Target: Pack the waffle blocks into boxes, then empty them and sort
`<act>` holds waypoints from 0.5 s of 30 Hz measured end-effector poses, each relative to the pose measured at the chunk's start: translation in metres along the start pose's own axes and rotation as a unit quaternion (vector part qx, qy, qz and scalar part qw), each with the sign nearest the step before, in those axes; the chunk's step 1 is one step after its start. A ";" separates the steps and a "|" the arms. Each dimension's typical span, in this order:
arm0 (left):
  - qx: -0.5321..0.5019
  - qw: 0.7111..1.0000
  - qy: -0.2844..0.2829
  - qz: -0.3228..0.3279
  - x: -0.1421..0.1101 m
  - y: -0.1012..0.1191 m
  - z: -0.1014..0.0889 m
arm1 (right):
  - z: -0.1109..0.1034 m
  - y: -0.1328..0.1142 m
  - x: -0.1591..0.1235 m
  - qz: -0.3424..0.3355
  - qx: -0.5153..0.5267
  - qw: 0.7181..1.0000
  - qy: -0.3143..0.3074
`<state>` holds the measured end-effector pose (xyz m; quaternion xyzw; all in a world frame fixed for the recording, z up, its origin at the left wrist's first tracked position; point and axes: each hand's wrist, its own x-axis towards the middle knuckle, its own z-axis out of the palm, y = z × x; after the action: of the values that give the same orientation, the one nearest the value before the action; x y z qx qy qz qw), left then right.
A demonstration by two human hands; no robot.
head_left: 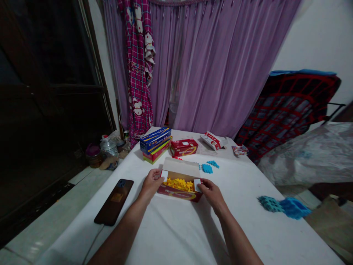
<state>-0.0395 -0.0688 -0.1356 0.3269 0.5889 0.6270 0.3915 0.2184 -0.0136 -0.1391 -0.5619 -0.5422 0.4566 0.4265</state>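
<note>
- My left hand [151,185] and right hand [212,195] grip the short ends of an open red cardboard box [176,194], near me on a white-covered table [168,235].
- It should feel light and flex easily; holding both ends seems safest, with the loose yellow plastic pieces [178,185] inside.

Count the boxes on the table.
5: an open red box between the left hand and right hand, a blue box atop a multicoloured box, a red box, a white-and-red box farther back. More may be hidden.
</note>
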 end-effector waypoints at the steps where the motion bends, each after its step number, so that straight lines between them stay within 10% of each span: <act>1: 0.001 1.000 0.002 0.000 0.001 -0.003 0.003 | 0.000 0.002 0.001 -0.003 -0.028 1.000 0.008; 15: -0.010 0.999 0.013 -0.034 0.003 -0.008 0.002 | -0.001 -0.004 -0.011 0.011 0.012 0.999 0.042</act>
<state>-0.0385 -0.0652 -0.1436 0.2947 0.5986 0.6229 0.4084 0.2182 -0.0242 -0.1347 -0.5814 -0.5118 0.4438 0.4506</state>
